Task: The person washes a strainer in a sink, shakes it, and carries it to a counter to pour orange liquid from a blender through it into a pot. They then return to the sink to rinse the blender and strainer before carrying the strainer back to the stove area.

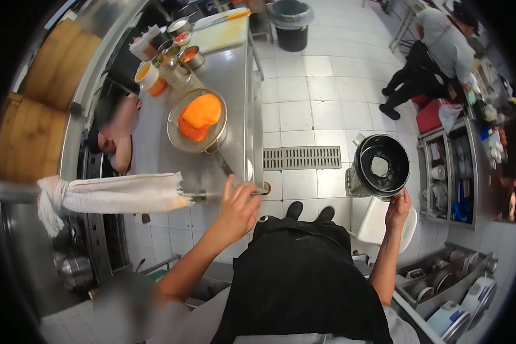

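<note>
On the steel counter at left, a wire-mesh strainer (176,136) holds soft orange and red pieces of food (202,111). Its long handle (223,164) runs toward me, and my left hand (239,211) is closed around the handle's near end, index finger stretched along it. To the right, my right hand (398,210) grips the near edge of a blender jar (358,179) with a wide black rim. The jar is tipped so that its dark inside faces me. A pale patch shows at its bottom.
Sauce bottles, an orange-filled tub (149,77), small bowls and a cutting board (221,33) with a knife line the counter. A white towel (123,193) hangs at left. Two co-workers are nearby, one at far right (444,46). A floor drain (301,157) and white stool (378,223) lie ahead.
</note>
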A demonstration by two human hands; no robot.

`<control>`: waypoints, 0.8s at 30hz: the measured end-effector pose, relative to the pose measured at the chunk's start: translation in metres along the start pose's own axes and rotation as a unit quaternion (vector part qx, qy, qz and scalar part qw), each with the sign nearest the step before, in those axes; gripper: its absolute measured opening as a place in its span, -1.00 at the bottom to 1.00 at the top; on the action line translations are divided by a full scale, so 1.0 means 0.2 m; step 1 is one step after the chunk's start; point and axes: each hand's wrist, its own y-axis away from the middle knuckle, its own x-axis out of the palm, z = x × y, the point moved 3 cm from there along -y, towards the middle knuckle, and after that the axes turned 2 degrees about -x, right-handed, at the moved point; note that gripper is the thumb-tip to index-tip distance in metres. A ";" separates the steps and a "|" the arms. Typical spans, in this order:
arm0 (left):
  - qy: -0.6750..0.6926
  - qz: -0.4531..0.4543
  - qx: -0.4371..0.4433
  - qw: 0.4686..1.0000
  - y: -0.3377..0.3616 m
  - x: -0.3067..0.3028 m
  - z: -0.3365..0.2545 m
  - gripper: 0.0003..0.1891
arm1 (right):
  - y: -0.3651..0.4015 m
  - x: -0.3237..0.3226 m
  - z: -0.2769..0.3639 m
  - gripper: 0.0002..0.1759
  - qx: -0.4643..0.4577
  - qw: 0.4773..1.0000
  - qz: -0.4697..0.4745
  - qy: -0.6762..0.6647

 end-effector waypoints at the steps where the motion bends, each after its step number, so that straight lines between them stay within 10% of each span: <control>1: -0.021 -0.016 -0.020 0.999 0.04 -0.02 0.00 -0.76 | -0.04 0.03 -0.01 -0.93 0.008 1.000 -0.008 0.013; 15: -0.066 0.007 -0.309 0.949 0.18 -0.15 -0.39 -0.44 | -0.71 0.01 -0.18 -0.91 0.102 0.978 0.181 0.000; 24: -0.071 -0.197 -0.214 0.954 -0.26 -0.12 -0.72 -0.47 | -0.91 -0.29 -0.26 -0.79 0.059 0.986 0.149 0.046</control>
